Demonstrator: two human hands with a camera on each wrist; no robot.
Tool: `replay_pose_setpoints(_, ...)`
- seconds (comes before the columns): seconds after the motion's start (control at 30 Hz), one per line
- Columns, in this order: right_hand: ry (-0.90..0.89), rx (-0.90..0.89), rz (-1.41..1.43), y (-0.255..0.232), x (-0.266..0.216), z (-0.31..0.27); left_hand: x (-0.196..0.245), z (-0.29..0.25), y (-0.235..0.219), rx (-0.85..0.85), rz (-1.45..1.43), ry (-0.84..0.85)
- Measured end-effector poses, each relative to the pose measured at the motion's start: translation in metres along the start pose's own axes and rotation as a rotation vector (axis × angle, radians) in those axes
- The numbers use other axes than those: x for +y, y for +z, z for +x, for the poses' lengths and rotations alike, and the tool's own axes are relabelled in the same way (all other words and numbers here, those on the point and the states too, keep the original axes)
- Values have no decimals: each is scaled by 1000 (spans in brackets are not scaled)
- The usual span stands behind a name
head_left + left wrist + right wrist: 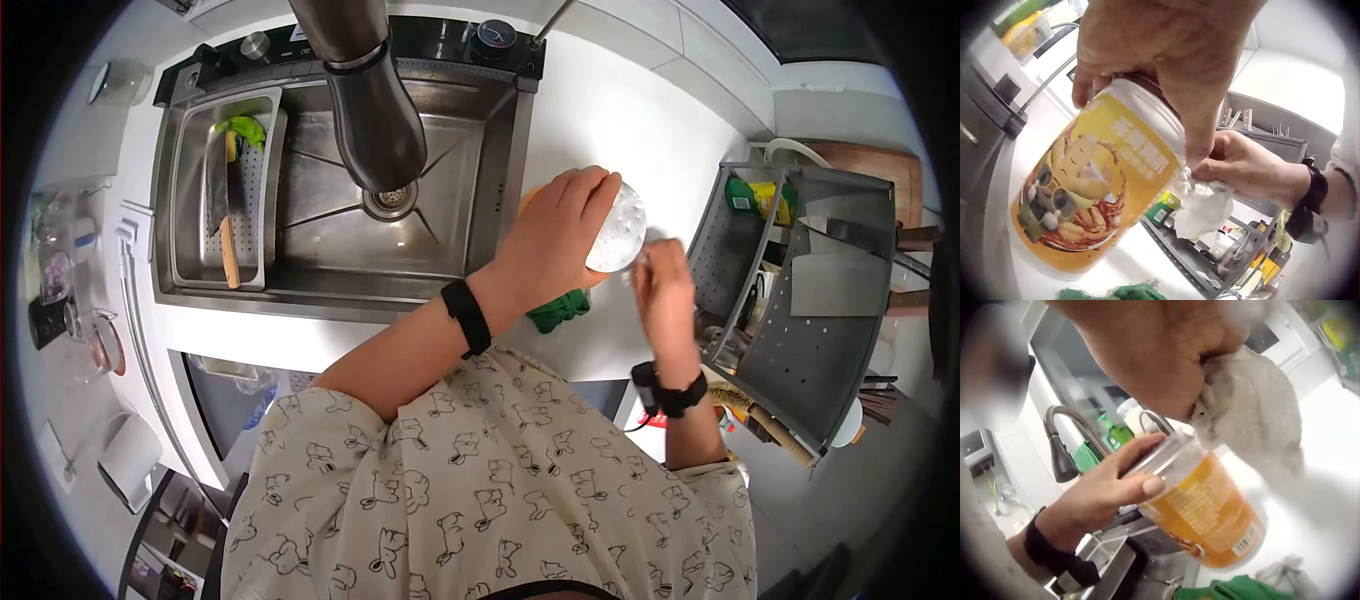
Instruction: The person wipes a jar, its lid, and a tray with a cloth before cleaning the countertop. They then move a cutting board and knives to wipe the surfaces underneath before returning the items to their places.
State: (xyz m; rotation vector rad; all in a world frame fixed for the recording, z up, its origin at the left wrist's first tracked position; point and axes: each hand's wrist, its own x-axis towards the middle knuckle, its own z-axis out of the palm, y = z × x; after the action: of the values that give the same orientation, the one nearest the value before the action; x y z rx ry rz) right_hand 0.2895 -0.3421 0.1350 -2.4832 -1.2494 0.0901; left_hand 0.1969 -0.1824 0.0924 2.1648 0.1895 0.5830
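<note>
My left hand (555,235) grips a plastic tub around its rim end; in the left wrist view the tub (1097,181) is tilted and shows a yellow-orange label with cartoon figures. The tub's whitish round end (620,230) faces up in the head view. My right hand (665,300) is close beside it, pinching a crumpled white tissue or cloth (1202,209) near the rim. In the right wrist view the white cloth (1250,412) hangs from my right hand's fingers beside the tub (1207,512). A green cloth (558,311) lies below the tub.
A steel sink (400,240) is to the left under a dark faucet (375,120). Its perforated tray (262,190) holds a knife (229,250) and green vegetable pieces. On the right stands a grey rack (790,390) with knives and packets. A greyish cloth (1288,575) lies by the green one.
</note>
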Motion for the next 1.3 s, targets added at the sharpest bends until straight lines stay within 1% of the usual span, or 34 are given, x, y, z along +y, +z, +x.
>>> replay_pose_setpoints(0.03,-11,-41,26,6,3,-6,-1,0,1,16,6,2)
replay_pose_setpoints(0.07,55,-10,87,12,-1,-19,-3,0,1,27,9,-17)
replay_pose_setpoints(0.1,59,-16,91,11,-1,-20,-2,-1,1,31,-1,-6)
replay_pose_setpoints(0.17,155,189,72,0,0,-16,-1,-2,1,33,-14,-1)
replay_pose_setpoints(0.2,79,216,47,-8,-6,-7,-2,-2,2,46,-7,7)
replay_pose_setpoints(0.23,108,187,80,-11,-14,-1,-1,-2,3,59,-2,15)
replay_pose_setpoints(0.3,64,60,143,-4,-23,0,-1,-2,3,45,-2,9)
replay_pose_setpoints(0.33,3,85,97,-2,-26,-1,-1,-1,3,32,3,3)
replay_pose_setpoints(0.37,-6,82,98,-1,-30,1,-2,0,2,40,6,-1)
replay_pose_setpoints(0.43,38,9,102,-2,-40,-3,-1,-2,2,25,17,3)
replay_pose_setpoints(0.5,-1,-20,96,-7,-33,-1,-1,-2,4,43,16,1)
replay_pose_setpoints(0.57,-8,-146,87,-16,-24,2,-1,-3,5,61,9,-4)
replay_pose_setpoints(0.6,-12,-153,83,-16,-25,2,0,-3,5,54,23,-7)
replay_pose_setpoints(0.7,45,-67,18,-9,-33,1,3,-3,3,44,36,-33)
replay_pose_setpoints(0.77,51,-79,36,-6,-45,-2,2,-5,5,33,43,-47)
replay_pose_setpoints(0.83,-37,-77,101,-4,-53,-4,-1,-5,8,55,150,-13)
replay_pose_setpoints(0.9,-56,-80,88,-10,-38,2,2,-5,8,59,119,-23)
replay_pose_setpoints(0.97,54,-18,-16,-15,-17,9,2,-6,9,68,86,-41)
replay_pose_setpoints(1.0,-44,-46,-38,-14,-6,9,1,-6,10,78,113,-36)
replay_pose_setpoints(1.03,-43,-45,-37,-10,-6,1,0,-6,11,82,139,-25)
replay_pose_setpoints(1.1,13,-143,66,0,-11,-16,2,-4,9,86,88,-37)
replay_pose_setpoints(1.17,49,-127,87,5,-18,-25,4,-6,5,63,31,-58)
replay_pose_setpoints(1.23,192,62,29,-7,-12,-19,3,-5,3,22,85,-59)
replay_pose_setpoints(1.27,168,143,-28,-14,-5,-13,3,-5,4,17,86,-60)
replay_pose_setpoints(1.3,185,175,11,-22,-15,-5,3,-5,5,22,95,-61)
